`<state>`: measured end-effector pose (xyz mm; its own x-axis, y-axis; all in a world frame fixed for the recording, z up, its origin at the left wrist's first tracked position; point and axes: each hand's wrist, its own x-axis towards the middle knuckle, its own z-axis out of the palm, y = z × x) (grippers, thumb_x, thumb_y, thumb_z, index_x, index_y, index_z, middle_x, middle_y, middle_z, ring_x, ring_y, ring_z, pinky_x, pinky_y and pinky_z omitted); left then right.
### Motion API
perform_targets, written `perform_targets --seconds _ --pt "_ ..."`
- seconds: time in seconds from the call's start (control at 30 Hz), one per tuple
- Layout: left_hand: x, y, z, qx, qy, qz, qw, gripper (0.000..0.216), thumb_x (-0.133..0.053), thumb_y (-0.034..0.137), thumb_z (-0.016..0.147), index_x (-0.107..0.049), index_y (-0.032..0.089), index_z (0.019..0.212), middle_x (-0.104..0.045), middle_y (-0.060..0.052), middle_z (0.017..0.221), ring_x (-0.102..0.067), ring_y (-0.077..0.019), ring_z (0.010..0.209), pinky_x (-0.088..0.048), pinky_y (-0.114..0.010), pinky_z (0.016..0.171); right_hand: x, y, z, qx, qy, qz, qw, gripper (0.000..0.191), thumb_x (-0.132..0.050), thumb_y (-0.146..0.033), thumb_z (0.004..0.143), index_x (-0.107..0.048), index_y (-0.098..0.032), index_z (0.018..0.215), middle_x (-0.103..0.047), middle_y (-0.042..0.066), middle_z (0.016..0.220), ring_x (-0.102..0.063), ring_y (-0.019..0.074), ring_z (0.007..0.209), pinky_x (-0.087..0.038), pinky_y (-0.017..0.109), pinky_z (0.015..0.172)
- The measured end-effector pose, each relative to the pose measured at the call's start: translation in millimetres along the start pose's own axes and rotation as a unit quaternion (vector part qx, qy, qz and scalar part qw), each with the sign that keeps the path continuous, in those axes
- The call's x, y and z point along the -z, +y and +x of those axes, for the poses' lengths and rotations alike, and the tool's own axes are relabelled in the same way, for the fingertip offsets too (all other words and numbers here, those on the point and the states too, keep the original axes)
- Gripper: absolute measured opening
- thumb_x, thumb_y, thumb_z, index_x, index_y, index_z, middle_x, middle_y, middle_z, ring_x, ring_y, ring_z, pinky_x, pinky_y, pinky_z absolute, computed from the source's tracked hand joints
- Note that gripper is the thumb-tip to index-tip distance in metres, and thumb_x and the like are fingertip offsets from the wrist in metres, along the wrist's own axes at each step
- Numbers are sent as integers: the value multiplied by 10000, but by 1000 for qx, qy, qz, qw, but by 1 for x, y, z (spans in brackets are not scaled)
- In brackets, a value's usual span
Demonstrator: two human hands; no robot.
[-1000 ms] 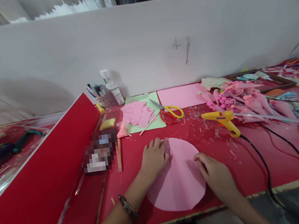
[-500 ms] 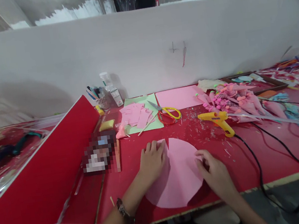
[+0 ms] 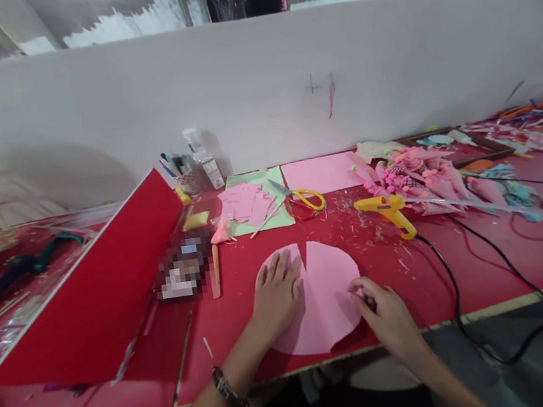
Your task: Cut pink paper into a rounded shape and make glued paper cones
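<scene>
A round sheet of pink paper (image 3: 331, 289) lies on the red tabletop, with a narrow notch cut into its far edge. My left hand (image 3: 278, 290) rests flat on the paper's left part, fingers stretched toward the far edge. At the right edge, my right hand (image 3: 379, 306) has thumb and forefinger pinched together on the paper's rim. Beyond the sheet lie scissors (image 3: 301, 200) with one yellow and one red handle. A yellow glue gun (image 3: 388, 211) rests to the right of the paper.
Pink scraps (image 3: 247, 203) cover a green sheet (image 3: 274, 222). Pink cone-shaped pieces (image 3: 414, 177) are heaped at the back right. A phone (image 3: 187, 266) and a leaning red board (image 3: 96, 289) are on the left. The glue gun's black cord (image 3: 450, 272) hangs over the front edge.
My left hand has flattened and spread its fingers on the paper. My right hand stays at the right rim. The view has shifted slightly.
</scene>
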<state>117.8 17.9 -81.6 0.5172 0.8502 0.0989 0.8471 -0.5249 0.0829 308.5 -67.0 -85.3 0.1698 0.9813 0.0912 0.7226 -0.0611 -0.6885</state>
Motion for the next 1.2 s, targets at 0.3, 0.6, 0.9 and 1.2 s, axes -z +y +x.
perform_targets --seconds 0.3,0.6,0.9,1.2 --pt "-2 0 0 4 -11 8 1000 452 -270 303 886 -279 288 1338 -265 -17 1425 -227 -213 1295 -227 -474 1013 5 7 -15 -5 20 -30 999 204 -416 -248 787 -603 -201 853 -617 46 703 -569 199 687 -419 283 631" --pt "0 1 -1 -3 4 12 1000 441 -267 295 886 -309 289 1325 -294 -19 1414 -249 -214 1287 -236 -460 1010 14 14 -31 -20 34 -38 998 218 -417 -294 797 -603 -192 850 -633 47 702 -587 188 644 -435 272 608" --pt "-3 1 -1 -3 27 14 1000 435 -290 290 877 -347 284 1309 -325 -22 1399 -278 -219 1275 -246 -443 1006 28 28 -42 -8 50 -49 998 211 -430 -310 795 -602 -198 845 -629 15 651 -592 163 573 -447 242 554" --pt "-5 -10 6 -15 48 -16 999 433 -325 283 866 -379 264 1295 -346 -46 1385 -302 -233 1264 -260 -444 997 50 18 -30 62 64 -40 995 183 -433 -317 828 -575 -208 863 -639 10 722 -601 148 624 -456 224 605"
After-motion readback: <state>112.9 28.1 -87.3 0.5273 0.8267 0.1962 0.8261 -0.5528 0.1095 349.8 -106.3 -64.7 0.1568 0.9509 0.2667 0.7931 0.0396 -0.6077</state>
